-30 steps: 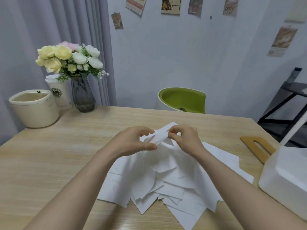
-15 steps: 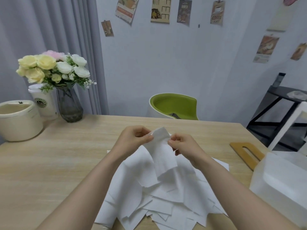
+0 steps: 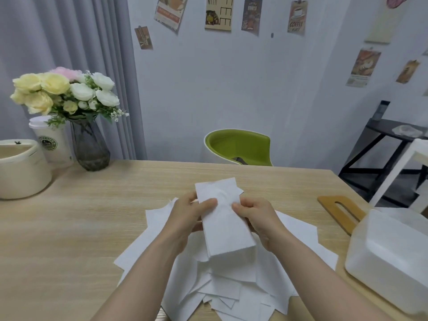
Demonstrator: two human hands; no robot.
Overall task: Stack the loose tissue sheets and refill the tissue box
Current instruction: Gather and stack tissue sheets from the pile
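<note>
Between both hands: folded tissue sheet (image 3: 223, 218), raised over the table (image 3: 76, 228), pinched by left hand (image 3: 185, 216) on one edge and right hand (image 3: 259, 218) on the other. Beneath the hands: loose tissue sheets (image 3: 231, 286), spread in an untidy pile. Right of the right hand: white tissue box (image 3: 389, 256); wooden lid (image 3: 340, 212) just beyond it.

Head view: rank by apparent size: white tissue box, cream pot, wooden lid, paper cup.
1. White tissue box, though it is nearest the camera and cut off.
2. Cream pot, also cut off.
3. Wooden lid and paper cup look alike; not ranked.
</note>
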